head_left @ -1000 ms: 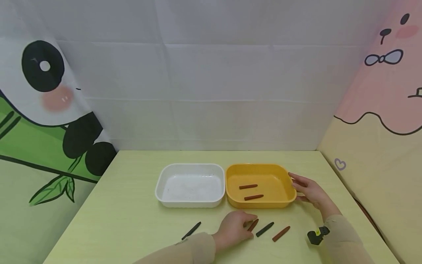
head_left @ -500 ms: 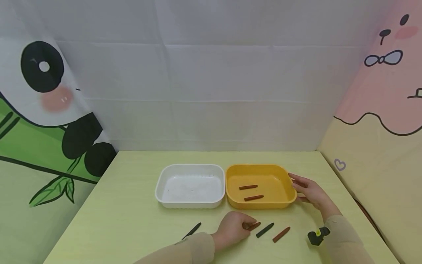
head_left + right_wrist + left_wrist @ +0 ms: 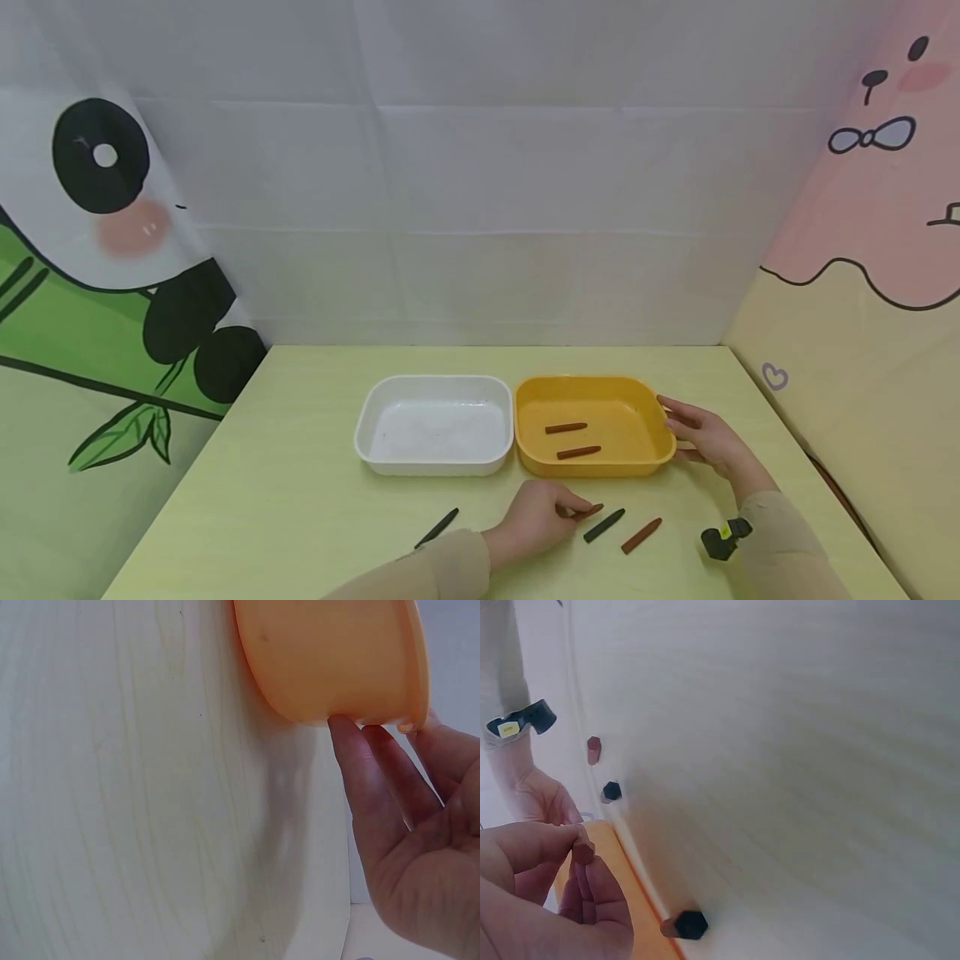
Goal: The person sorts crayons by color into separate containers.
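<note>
My left hand (image 3: 531, 521) pinches a brown crayon (image 3: 588, 511) between thumb and fingertips, close over the table in front of the yellow tray (image 3: 633, 468). The crayon's blunt end (image 3: 584, 852) shows between thumb and finger in the left wrist view. Straight fingers of my right hand (image 3: 708, 437) touch the right end of this tray; the right wrist view has the fingertips against its outer wall (image 3: 330, 660). Two brown crayons, an upper one (image 3: 566, 427) and a lower one (image 3: 578, 452), lie inside the tray.
A white tray (image 3: 435, 468) stands directly left of the yellow one. On the table lie a dark crayon (image 3: 603, 526) and a brown crayon (image 3: 641, 536) right of my left hand, and another dark crayon (image 3: 437, 527) beyond my left sleeve. Printed cloth walls surround the table.
My left hand has lifted its brown crayon's tip a little and turned it toward the right, with a firmer pinch. The right hand stays at the yellow tray.
</note>
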A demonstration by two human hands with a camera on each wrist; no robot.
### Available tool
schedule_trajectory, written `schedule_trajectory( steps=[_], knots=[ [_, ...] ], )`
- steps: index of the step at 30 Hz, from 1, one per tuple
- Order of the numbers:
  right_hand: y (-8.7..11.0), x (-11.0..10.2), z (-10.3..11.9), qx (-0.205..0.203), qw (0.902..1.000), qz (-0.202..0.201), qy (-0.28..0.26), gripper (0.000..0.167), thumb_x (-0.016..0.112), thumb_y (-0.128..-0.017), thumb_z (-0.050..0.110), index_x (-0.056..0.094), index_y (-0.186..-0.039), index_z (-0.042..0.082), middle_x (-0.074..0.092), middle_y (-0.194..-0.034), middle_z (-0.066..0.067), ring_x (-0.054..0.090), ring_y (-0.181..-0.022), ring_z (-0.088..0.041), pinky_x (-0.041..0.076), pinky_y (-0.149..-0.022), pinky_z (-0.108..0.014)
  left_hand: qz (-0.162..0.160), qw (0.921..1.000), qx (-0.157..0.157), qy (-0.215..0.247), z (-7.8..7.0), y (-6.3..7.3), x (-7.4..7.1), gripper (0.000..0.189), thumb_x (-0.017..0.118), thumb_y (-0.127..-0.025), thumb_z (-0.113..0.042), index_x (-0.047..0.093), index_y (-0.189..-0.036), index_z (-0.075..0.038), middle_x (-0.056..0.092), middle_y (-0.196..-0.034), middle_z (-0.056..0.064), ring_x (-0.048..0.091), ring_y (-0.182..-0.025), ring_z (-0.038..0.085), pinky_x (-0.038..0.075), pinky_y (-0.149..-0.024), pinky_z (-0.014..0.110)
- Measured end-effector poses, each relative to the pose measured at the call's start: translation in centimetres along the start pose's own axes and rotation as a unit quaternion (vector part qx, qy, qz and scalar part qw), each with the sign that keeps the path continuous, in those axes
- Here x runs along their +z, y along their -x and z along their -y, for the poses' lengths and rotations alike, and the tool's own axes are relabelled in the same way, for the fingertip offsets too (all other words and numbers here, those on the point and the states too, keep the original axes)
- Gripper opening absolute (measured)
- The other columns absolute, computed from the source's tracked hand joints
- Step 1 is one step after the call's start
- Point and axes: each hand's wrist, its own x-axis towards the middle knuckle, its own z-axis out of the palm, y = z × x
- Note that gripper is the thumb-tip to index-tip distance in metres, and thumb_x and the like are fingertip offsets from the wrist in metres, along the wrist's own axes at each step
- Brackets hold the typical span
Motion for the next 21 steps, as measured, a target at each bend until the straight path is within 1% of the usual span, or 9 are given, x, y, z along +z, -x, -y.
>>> schedule_trajectory(
  steps=[5,9,12,17,19,21],
  knots=[
    [0.0,0.0,-0.1,0.0,1.0,0.002,-0.004,0.063,0.055,-0.103,0.023,0.026,-0.155,0.002,0.028,-0.151,-0.034,0.059,-0.112,-0.02,0.057,-0.083,-0.037,0.0,0.9993,-0.015,0.033,-0.3,0.1,0.2,0.034,0.073,-0.075,0.011,0.082,-0.097,-0.014,0.074,-0.085,-0.011,0.05,-0.066,-0.006,0.045,-0.058,0.016],
    [0.0,0.0,-0.1,0.003,1.0,0.0,-0.003,0.062,0.055,-0.103,0.022,0.026,-0.155,0.002,0.029,-0.151,-0.034,0.06,-0.112,-0.02,0.057,-0.082,-0.037,-0.005,0.9984,-0.018,0.054,-0.8,0.2,0.0,0.035,0.072,-0.075,0.011,0.082,-0.098,-0.014,0.073,-0.085,-0.012,0.049,-0.065,-0.005,0.045,-0.057,0.016],
    [0.0,-0.1,-0.1,0.003,1.0,-0.001,-0.002,0.062,0.055,-0.103,0.022,0.026,-0.155,0.003,0.029,-0.151,-0.034,0.06,-0.111,-0.02,0.057,-0.082,-0.036,-0.012,0.997,-0.023,0.073,-1.3,0.2,-0.3,0.035,0.071,-0.077,0.01,0.081,-0.099,-0.015,0.073,-0.087,-0.011,0.049,-0.065,-0.004,0.045,-0.057,0.017],
    [0.0,-0.1,-0.1,0.004,1.0,-0.002,0.002,0.062,0.054,-0.103,0.022,0.026,-0.155,0.003,0.03,-0.15,-0.034,0.061,-0.109,-0.02,0.057,-0.081,-0.036,-0.02,0.9939,-0.042,0.1,-2.0,0.2,-1.1,0.032,0.072,-0.081,0.008,0.081,-0.101,-0.016,0.073,-0.089,-0.011,0.05,-0.067,-0.002,0.046,-0.059,0.018],
    [-0.1,-0.1,-0.1,0.005,1.0,-0.002,0.003,0.062,0.054,-0.104,0.022,0.026,-0.155,0.003,0.03,-0.15,-0.034,0.06,-0.109,-0.02,0.057,-0.081,-0.036,-0.026,0.9926,-0.042,0.111,-2.2,0.1,-1.4,0.032,0.072,-0.081,0.007,0.081,-0.101,-0.015,0.072,-0.089,-0.011,0.051,-0.068,-0.002,0.047,-0.061,0.018],
    [-0.1,0.0,-0.1,0.006,1.0,-0.002,0.004,0.061,0.054,-0.104,0.022,0.026,-0.155,0.003,0.03,-0.15,-0.034,0.06,-0.11,-0.021,0.057,-0.081,-0.036,-0.033,0.9917,-0.034,0.119,-2.5,-0.2,-1.9,0.031,0.071,-0.082,0.008,0.081,-0.102,-0.014,0.072,-0.088,-0.009,0.052,-0.07,-0.001,0.048,-0.062,0.018]
  ],
)
